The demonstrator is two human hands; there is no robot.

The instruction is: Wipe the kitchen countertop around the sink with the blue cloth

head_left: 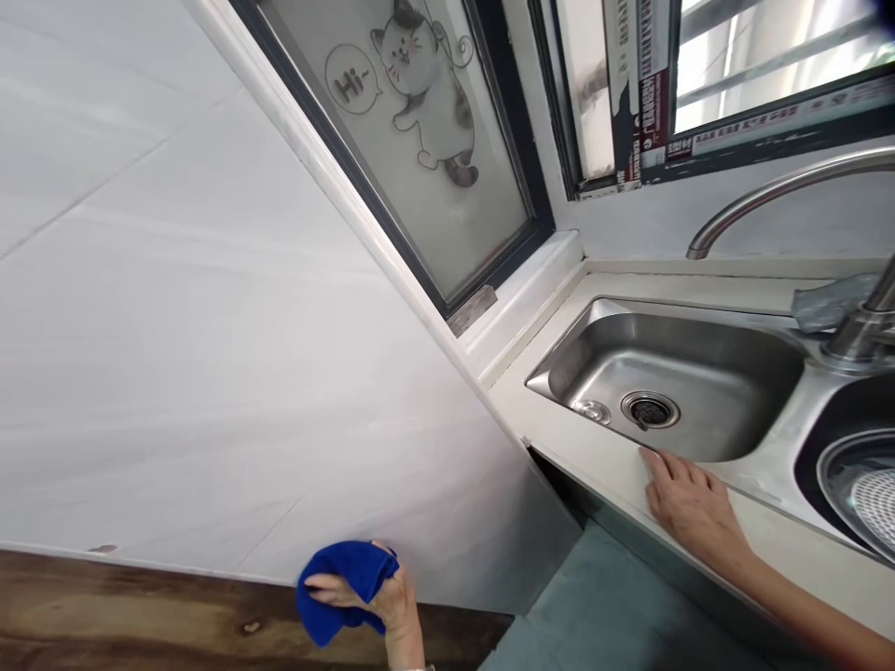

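1. Left hand [396,598] grasps blue cloth [332,563] at the white wall's [252,354] lower edge; cloth hides some fingers.
2. Right hand [695,513] lies released on the countertop [601,466], touching near the sink [545,386].
3. Second basin [811,485], right of right hand: cut off.
4. Wall surface extends above left hand.

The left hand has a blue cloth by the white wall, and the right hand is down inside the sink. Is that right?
Not quite: in the head view, the right hand rests on the pale countertop beside the sink, not inside it. The left hand does have a blue cloth by the white wall.
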